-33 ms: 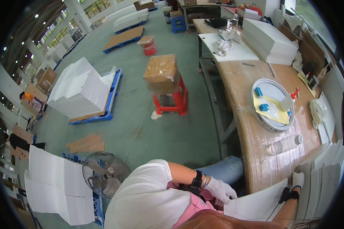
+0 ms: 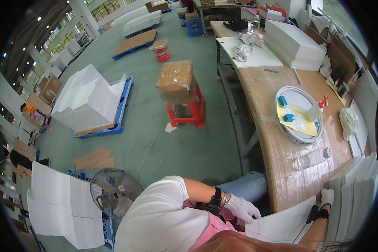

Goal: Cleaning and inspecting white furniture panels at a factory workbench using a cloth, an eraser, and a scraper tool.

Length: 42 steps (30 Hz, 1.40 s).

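A white flat board [image 2: 277,223] lies at the near end of the table, partly cut off by my body and hair. My left hand [image 2: 242,210], in a white knit glove, is closed at the board's left edge. At its far right corner my right hand [image 2: 326,197], also gloved, is curled in, beside a row of white panels [image 2: 353,197] standing on edge. The right fingertips are mostly hidden. Ahead on the film-covered table [image 2: 264,122] lie a clear bottle [image 2: 313,159] and a round lid [image 2: 284,133] carrying a red-tipped glue bottle [image 2: 315,111], a yellow cloth and small blue blocks.
Stacked white panels [image 2: 296,46] and a white sheet [image 2: 243,63] with crumpled paper occupy the table's far part. A taped carton [image 2: 176,82] rests on a red stool [image 2: 193,113]. Left are a fan [image 2: 116,191] and panels on blue pallets [image 2: 126,105]. Two people are far left.
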Available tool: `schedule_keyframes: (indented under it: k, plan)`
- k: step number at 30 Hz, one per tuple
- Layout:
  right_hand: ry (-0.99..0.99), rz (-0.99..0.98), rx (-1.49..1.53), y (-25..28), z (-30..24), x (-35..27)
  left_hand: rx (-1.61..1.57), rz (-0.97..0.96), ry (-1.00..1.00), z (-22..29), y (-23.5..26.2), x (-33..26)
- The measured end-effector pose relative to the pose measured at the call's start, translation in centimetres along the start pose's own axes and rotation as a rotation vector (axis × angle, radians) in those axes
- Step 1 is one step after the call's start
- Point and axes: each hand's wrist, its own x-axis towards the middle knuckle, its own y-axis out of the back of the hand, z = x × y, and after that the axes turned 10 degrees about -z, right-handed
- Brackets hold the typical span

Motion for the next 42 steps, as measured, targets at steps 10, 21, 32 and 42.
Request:
schedule_keyframes:
  k: [10, 21, 32, 42]
  plan:
    - [0.094, 0.166, -0.276, -0.5, -1.4, -2.4, 0.113, 0.111, 0.106, 0.4, 1.2, -1.0]
    - [0.114, 0.079, -0.051, 0.6, -2.3, -2.0, 0.283, 0.113, 0.101, -0.4, 1.7, -0.7]
    - [0.357, 0.134, 0.006, 1.6, -1.3, -7.0, 0.765, 0.304, -0.176, 0.2, 1.2, 0.2]
    - [0.256, 0.123, 0.421, 8.5, -8.4, -34.0, 1.625, 0.291, -0.733, 0.2, 3.1, 3.7]
